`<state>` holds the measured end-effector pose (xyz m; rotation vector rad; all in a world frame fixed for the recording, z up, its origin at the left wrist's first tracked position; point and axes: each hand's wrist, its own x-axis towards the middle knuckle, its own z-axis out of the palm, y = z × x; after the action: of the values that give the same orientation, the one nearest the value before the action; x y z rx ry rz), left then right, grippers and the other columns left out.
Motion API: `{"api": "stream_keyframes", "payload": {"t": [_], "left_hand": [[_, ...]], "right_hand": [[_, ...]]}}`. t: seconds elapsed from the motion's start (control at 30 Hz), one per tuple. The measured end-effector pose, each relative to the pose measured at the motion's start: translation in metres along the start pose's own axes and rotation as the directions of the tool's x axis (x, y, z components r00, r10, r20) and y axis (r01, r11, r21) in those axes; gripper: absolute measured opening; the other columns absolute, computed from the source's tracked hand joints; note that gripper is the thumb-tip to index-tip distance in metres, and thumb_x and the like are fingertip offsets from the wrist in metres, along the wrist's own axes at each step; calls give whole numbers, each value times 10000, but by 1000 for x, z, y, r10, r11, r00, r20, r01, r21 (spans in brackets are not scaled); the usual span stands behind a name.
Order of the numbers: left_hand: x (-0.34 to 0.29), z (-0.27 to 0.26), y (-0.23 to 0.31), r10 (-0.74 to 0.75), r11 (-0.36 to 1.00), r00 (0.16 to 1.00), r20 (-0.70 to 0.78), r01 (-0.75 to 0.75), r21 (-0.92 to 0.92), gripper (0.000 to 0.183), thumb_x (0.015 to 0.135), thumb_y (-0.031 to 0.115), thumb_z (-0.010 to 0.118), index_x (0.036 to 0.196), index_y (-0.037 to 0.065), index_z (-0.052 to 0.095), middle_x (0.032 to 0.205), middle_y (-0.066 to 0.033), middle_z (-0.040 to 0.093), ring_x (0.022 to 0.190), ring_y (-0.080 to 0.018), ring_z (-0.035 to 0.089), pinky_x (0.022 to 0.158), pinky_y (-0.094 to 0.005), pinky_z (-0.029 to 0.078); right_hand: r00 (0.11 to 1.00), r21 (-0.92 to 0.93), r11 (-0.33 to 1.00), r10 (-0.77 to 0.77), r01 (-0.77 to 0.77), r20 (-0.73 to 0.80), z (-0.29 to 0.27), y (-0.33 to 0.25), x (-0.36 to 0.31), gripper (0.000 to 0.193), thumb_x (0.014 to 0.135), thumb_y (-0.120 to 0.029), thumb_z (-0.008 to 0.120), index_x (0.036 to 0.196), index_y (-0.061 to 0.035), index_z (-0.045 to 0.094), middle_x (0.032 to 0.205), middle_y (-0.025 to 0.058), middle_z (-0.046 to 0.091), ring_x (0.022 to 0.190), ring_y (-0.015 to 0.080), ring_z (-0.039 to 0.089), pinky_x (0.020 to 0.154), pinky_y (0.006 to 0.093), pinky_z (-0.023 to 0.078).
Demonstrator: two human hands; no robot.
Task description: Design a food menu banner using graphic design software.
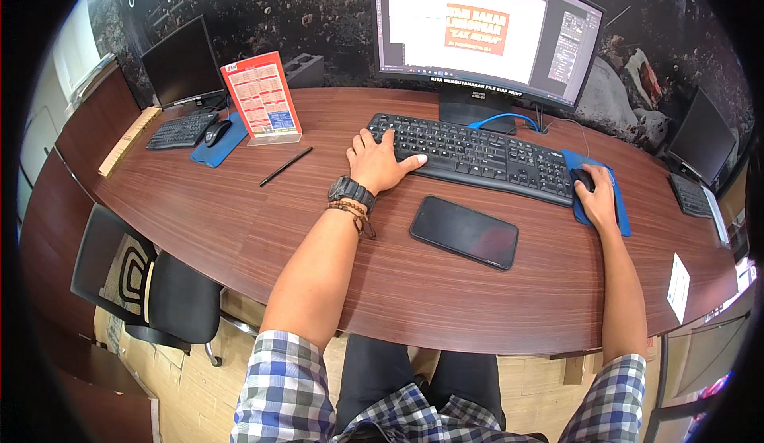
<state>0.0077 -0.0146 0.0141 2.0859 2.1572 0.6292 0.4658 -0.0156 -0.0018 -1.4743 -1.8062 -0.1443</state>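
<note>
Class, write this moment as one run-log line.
Left hand: on black keyboard; right hand: over mouse, blue pad beneath; phone: screen dark; monitor: lit

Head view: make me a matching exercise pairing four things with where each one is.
1. left hand
2. right hand
3. phone
4. pen

A. over the mouse
B. on the desk, just in front of the red-and-white sign
C. at the left end of the large keyboard
D. between that keyboard and the desk's near edge

Pairs: 1-C, 2-A, 3-D, 4-B
</note>
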Motion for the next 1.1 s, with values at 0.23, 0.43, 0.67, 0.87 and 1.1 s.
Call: {"api": "stream_keyframes", "payload": {"t": [0.23, 0.43, 0.67, 0.87, 1.1], "left_hand": [[1, 2, -2, -6, 1000, 1000, 1, 6, 2, 1018, 791, 762, 609, 1479, 36, 418, 1491, -367, 298, 1411, -485, 264, 1135, -589, 221], [1, 2, -2, -4, 1000, 1000, -8, 4, 5, 1018, 787, 758, 617, 1477, 37, 421, 1494, -365, 297, 1410, -484, 267, 1136, -583, 226], [0, 1, -1, -7, 1000, 1000, -8, 7, 5, 1016, 787, 755, 620, 1478, 36, 420, 1489, -361, 305, 1408, -481, 271, 1135, -579, 229], [0, 0, 0, -4, 1000, 1000, 3, 4, 3, 1016, 791, 757, 613, 1476, 32, 420, 1481, -360, 310, 1405, -479, 273, 1133, -579, 230], [1, 5, -4, 7, 1000, 999, -39, -6, 10, 1008, 777, 760, 620, 1463, 44, 440, 1458, -349, 335, 1377, -472, 289, 1105, -585, 253]], "right_hand": [[998, -7, 999, 52, -51, 21, 1, -1, 2, 464, 802, -157, 669, 1219, 12, 557, 1122, 207, 585, 1094, 377, 572, 966, 413, 443], [1000, -2, 1000, 2, -2, 3, 3, 3, 0, 472, 805, -167, 663, 1234, 14, 581, 1159, 201, 576, 1117, 365, 564, 999, 407, 433], [1000, 13, 1000, 5, -5, 8, 1, -2, 0, 452, 807, -174, 662, 1211, 19, 604, 1154, 194, 580, 1118, 358, 565, 997, 403, 435], [1000, -1, 1000, -3, 3, 1, 0, 0, 0, 441, 809, -167, 662, 1205, 18, 610, 1145, 191, 580, 1109, 356, 569, 986, 399, 439], [1000, 2, 1000, 8, -8, 9, 1, -2, 0, 439, 814, -171, 666, 1207, 15, 612, 1137, 184, 580, 1103, 354, 571, 980, 399, 441]]}}
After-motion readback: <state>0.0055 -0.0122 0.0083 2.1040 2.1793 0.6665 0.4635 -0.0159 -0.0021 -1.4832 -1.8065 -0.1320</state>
